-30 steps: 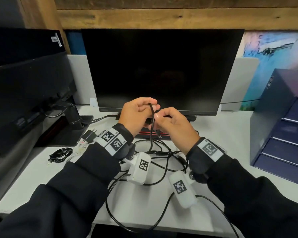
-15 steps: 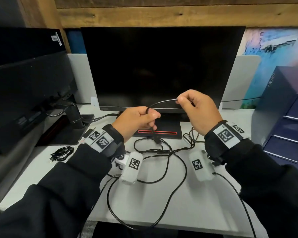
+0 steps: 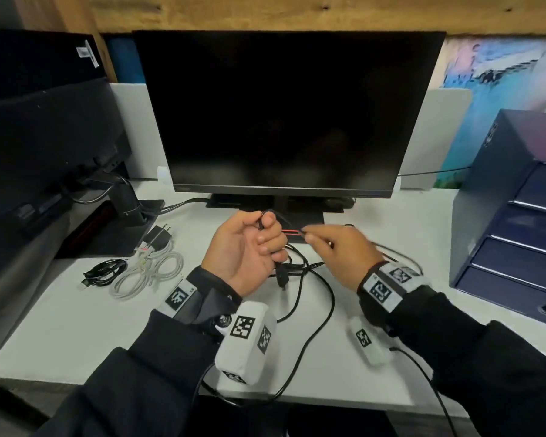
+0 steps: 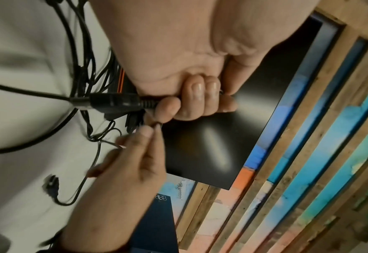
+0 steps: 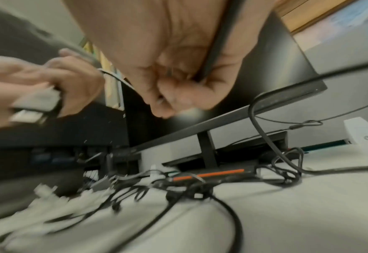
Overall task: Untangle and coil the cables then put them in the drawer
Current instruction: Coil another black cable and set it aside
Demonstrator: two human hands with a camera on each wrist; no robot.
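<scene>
While the left hand [image 3: 246,247] grips the plug end of a black cable [image 3: 316,313] in its curled fingers, the right hand [image 3: 338,250] pinches the same cable a little further along, so the coiling step looks to be underway. Its slack trails in loops toward the surface's [image 3: 76,326] near edge, tangled with others by the monitor stand. Next, that length needs drawing free and looping. Motion blur hides the right fingertips, and the drawer unit [image 3: 514,222] at the right edge is cut off.

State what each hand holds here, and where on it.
Left hand grips the black cable just behind its plug; right hand pinches a thin stretch of cable.
</scene>
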